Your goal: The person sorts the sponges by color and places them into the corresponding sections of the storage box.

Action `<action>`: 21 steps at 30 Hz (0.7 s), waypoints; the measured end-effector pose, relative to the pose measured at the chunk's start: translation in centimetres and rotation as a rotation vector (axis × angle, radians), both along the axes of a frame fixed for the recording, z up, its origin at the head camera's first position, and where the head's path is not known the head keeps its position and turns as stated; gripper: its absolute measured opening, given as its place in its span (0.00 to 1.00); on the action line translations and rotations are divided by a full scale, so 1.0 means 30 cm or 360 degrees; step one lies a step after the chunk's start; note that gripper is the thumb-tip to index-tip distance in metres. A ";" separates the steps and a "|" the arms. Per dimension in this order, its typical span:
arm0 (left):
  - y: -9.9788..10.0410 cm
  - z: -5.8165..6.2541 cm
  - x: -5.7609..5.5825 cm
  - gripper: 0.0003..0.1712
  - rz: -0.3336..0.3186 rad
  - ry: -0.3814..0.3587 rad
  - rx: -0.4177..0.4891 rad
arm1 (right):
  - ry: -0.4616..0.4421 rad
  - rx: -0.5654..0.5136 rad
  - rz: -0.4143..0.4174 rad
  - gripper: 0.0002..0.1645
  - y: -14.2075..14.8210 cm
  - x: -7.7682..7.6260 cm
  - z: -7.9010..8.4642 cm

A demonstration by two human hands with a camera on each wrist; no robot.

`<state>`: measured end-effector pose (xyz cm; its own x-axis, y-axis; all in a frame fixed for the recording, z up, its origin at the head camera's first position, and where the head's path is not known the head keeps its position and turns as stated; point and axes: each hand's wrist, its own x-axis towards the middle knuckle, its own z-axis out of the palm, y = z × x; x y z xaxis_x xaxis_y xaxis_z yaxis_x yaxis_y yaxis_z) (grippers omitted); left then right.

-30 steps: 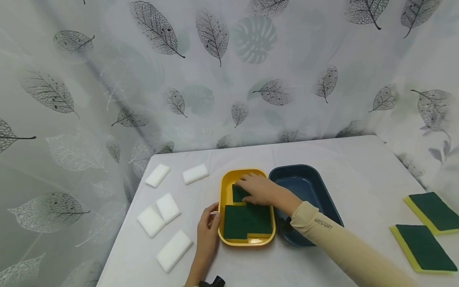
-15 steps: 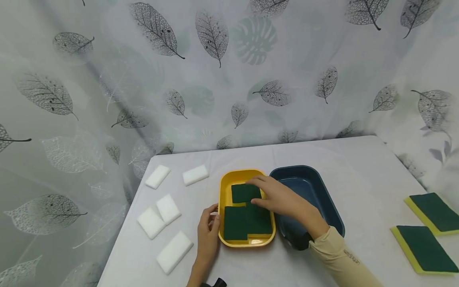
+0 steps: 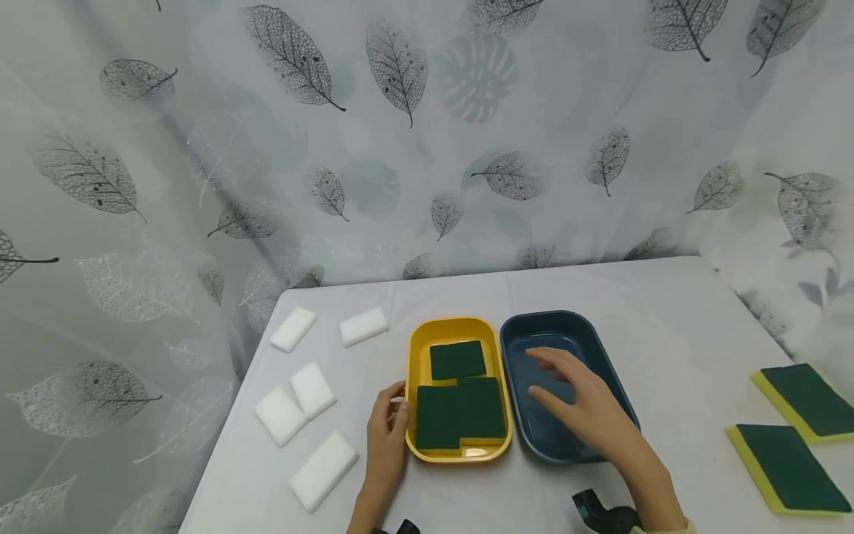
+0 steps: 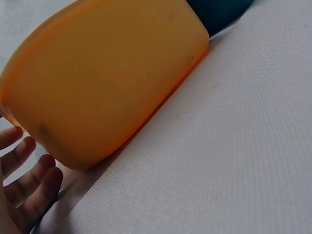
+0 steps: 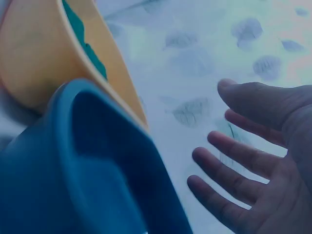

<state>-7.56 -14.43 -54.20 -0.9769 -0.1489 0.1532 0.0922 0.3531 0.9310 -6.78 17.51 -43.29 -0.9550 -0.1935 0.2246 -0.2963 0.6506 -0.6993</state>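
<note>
To the near left of the yellow tray (image 3: pixel 460 331) lie 3 white blocks (image 3: pixel 325 471), 2 of them touching or nearly so; well to its right are 2 outer sponges (image 3: pixel 790 467), green side up. The left hand (image 3: pixel 387 432) rests relaxed against the tray's left wall, fingers loosely bent and not clasping it — likely to stop it from sliding. Right of the tray, the right hand (image 3: pixel 587 408) hangs over the blue tray (image 3: pixel 547 334), fingers parted, holding nothing. The blue tray sits just beside the yellow tray, perhaps so both stay within easy reach; whether their rims touch is unclear. Inside the yellow tray are 3 inner sponges (image 3: pixel 437 417), green up: 2 side by side in its near half, 1 behind — probably laid flat to share the floor. Left of the tray's far end lie 2 farther blocks (image 3: pixel 363 326). Beyond it hangs a leaf-printed curtain (image 3: pixel 440 96).
</note>
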 end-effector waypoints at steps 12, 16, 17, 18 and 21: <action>0.002 0.001 -0.002 0.18 0.0004 0.0027 0.0030 | 0.0251 -0.0366 -0.0199 0.40 0.111 0.102 -0.066; 0.003 0.002 -0.001 0.18 0.0007 0.0033 0.0032 | 0.0272 -0.0469 -0.0305 0.39 0.141 0.120 -0.075; 0.003 0.003 0.000 0.18 0.0010 0.0022 0.0035 | 0.0270 -0.0493 -0.0352 0.38 0.150 0.124 -0.078; 0.003 0.004 0.001 0.18 0.0012 0.0011 0.0036 | 0.0271 -0.0510 -0.0402 0.38 0.159 0.127 -0.080; 0.002 0.005 0.003 0.17 0.0016 -0.0029 0.0030 | 0.0254 -0.0557 -0.0586 0.36 0.192 0.136 -0.085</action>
<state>-7.48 -14.38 -54.05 -0.9780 -0.1614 0.1323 0.0715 0.3362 0.9391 -2.69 23.26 -45.82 -0.8942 0.2606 0.3639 -0.2130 0.4673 -0.8580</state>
